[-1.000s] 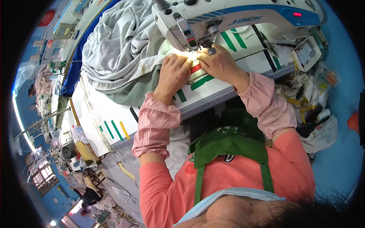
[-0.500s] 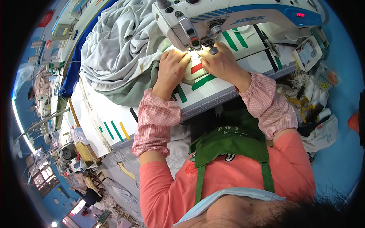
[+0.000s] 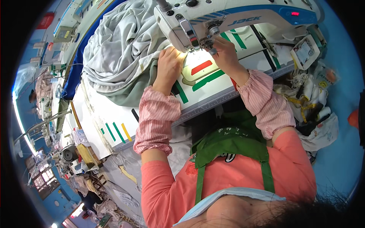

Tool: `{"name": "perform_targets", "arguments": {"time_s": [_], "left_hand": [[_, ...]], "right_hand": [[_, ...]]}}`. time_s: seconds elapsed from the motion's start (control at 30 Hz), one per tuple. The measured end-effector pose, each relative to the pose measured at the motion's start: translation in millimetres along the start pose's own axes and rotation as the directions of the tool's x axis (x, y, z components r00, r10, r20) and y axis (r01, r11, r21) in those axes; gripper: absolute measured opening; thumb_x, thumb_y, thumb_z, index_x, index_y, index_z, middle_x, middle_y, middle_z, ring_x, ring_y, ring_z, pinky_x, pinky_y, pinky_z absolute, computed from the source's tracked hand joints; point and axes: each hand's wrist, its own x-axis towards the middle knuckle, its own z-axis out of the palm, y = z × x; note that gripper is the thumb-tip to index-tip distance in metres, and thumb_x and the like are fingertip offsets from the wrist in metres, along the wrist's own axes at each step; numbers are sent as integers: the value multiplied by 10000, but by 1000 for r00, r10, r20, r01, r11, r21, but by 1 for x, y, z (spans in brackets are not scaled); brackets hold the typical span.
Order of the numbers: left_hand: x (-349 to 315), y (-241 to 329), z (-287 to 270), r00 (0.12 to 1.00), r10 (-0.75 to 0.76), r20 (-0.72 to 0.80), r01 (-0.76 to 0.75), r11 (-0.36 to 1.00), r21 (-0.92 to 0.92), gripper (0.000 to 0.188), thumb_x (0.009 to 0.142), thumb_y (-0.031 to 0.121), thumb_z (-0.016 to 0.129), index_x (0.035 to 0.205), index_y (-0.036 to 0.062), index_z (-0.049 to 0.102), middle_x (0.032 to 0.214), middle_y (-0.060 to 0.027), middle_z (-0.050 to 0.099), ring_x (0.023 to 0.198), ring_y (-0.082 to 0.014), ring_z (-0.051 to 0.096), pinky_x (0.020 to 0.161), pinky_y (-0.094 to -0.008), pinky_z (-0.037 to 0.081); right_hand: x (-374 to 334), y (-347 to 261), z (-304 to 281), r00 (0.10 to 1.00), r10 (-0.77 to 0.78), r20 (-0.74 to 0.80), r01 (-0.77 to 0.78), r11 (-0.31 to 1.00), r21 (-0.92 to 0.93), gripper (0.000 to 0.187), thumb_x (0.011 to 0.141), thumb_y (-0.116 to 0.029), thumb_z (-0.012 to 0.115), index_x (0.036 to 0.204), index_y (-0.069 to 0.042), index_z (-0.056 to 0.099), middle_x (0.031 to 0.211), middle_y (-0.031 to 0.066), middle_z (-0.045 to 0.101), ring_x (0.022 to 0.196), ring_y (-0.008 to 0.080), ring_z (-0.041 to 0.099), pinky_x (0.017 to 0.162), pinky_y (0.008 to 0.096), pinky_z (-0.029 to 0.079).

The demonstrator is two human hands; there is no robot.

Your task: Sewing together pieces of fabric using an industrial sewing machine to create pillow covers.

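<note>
A white and blue sewing machine point(image 3: 178, 36) stands over the work surface, its lamp lighting the area under the needle. To the left of the needle, my left hand point(image 3: 170, 65) is closed on the edge of a large grey fabric point(image 3: 119, 57); glare partly hides its fingertips. My right hand point(image 3: 227, 57) is raised at the right of the needle, close under the machine head. Its fingers are pinched together, and anything between them is too small to make out. Between my hands, a red strip point(image 3: 201, 67) shows on the plate.
Green tape strips point(image 3: 207, 80) and a ruler strip point(image 3: 207, 100) mark the white table. At right are a white box point(image 3: 305, 52), tweezers point(image 3: 270, 48), and a heap of thread spools and bags point(image 3: 310, 98). More sewing machines stand along the left, with a person farther back.
My hands have moved apart. The left shifted slightly left, while the right went up and right toward the machine head, uncovering the red strip and plate between them.
</note>
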Motion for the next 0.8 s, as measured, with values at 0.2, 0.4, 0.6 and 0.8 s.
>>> {"name": "perform_targets", "arguments": {"time_s": [0.2,0.4,0.6,0.8], "left_hand": [[-2,12,-6,1000,6,-14,-7,998,-66,232,718,61,689,947,95,698,872,-39,632,859,-226,591,804,-348,455],[-3,19,-9,1000,10,-22,-12,997,-81,238,729,63,678,963,98,688,960,-28,647,902,-219,602,826,-346,459],[-5,14,-6,1000,-20,6,20,1000,-10,214,741,97,591,943,85,659,960,-26,620,968,-210,576,852,-332,433],[-9,13,-4,998,-39,-40,40,999,27,208,761,125,564,952,96,641,992,-25,607,1000,-207,558,866,-336,423]], "right_hand": [[-2,-2,-1,999,42,9,-42,999,-22,192,765,4,701,936,-61,644,865,92,648,780,296,629,624,363,490],[-2,-2,-4,1000,-19,-17,18,1000,-18,173,765,-14,713,913,-55,635,827,82,630,774,281,625,624,360,487],[-4,-8,-14,999,36,-29,-37,999,-24,165,765,-21,720,892,-59,622,860,67,646,781,247,635,663,335,511],[-5,-3,-14,998,3,-69,-14,986,-167,145,795,-44,702,919,-35,628,901,93,652,853,285,629,731,369,508]]}}
